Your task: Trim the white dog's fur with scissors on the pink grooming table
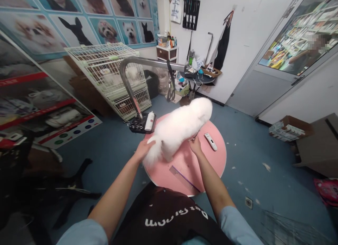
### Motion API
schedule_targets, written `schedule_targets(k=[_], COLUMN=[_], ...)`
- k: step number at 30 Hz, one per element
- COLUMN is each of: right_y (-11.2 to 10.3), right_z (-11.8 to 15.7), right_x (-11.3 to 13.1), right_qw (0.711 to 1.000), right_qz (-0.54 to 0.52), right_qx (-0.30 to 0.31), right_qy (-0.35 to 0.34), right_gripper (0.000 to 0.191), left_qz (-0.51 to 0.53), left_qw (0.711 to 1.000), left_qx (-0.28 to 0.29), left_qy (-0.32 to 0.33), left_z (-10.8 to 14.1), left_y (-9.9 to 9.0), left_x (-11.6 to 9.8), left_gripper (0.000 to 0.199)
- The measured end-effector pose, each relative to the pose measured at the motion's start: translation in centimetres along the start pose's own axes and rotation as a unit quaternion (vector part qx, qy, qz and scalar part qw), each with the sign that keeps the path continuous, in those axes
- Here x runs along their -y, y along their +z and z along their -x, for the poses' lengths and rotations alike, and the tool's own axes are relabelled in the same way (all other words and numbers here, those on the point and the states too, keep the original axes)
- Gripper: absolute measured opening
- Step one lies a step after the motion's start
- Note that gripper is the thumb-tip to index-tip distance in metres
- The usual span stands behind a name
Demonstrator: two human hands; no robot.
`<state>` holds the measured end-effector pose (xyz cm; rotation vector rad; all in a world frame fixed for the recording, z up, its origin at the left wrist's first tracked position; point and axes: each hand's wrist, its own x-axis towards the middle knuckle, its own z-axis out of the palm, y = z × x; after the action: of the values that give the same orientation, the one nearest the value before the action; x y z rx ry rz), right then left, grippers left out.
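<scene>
A fluffy white dog [182, 123] stands on the round pink grooming table [185, 181], its head turned away from me. At its rear, my left hand [144, 149] is closed on the dog's tail [154, 152], with the thumb over the fur. My right hand [195, 146] holds grooming scissors [193, 137] beside the dog's flank; the blades are partly lost against the fur. To the right of that hand lies a white clipper [210, 142]. A comb with a purple spine [185, 178] rests near the table's front edge.
A metal grooming arm [124, 76] with a hanging black strap [171, 83] rises at the table's left. Its black tool tray [137, 128] carries scissors and a white bottle [149, 121]. Wire cages [113, 79] stand behind. A person shows through the door window [298, 37].
</scene>
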<state>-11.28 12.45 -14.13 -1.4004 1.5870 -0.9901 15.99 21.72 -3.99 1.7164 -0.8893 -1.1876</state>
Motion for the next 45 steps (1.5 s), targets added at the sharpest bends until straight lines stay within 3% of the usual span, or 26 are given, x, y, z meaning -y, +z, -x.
schedule_targets(k=[11, 20, 23, 27, 32, 36, 41, 45], right_y=[-1.0, 1.5, 2.0, 2.2, 2.5, 2.9, 3.5, 3.6], right_z=[-0.2, 3.2, 3.9, 4.3, 4.3, 4.3, 4.4, 4.4], right_x=[0.4, -0.6, -0.6, -0.4, -0.2, -0.5, -1.3, -1.6], right_qw=[0.999, 0.988, 0.985, 0.983, 0.982, 0.983, 0.987, 0.987], right_qz=[0.035, 0.128, 0.159, 0.156, 0.179, 0.153, 0.149, 0.134], right_qx=[-0.009, 0.037, 0.033, 0.031, 0.029, 0.022, 0.028, 0.025], right_qy=[0.000, -0.073, -0.060, -0.091, -0.054, -0.096, -0.061, -0.082], right_gripper=[0.027, 0.026, 0.019, 0.027, 0.018, 0.026, 0.018, 0.026], left_qz=[0.007, 0.017, 0.017, 0.021, 0.022, 0.007, -0.004, -0.010], left_qw=[1.000, 1.000, 1.000, 1.000, 1.000, 1.000, 1.000, 1.000], left_qx=[-0.006, 0.002, 0.003, 0.008, 0.007, 0.004, 0.004, 0.003], left_qy=[-0.023, -0.017, -0.014, -0.015, -0.014, -0.010, -0.012, -0.018], left_z=[0.4, -0.2, -0.3, -0.2, 0.0, 0.1, 0.1, 0.2], left_y=[-0.1, -0.2, -0.2, -0.1, -0.1, -0.3, -0.4, -0.3], left_x=[-0.5, 0.3, 0.4, 0.4, 0.1, 0.2, 0.0, -0.3], left_gripper=[0.036, 0.040, 0.039, 0.037, 0.035, 0.040, 0.043, 0.038])
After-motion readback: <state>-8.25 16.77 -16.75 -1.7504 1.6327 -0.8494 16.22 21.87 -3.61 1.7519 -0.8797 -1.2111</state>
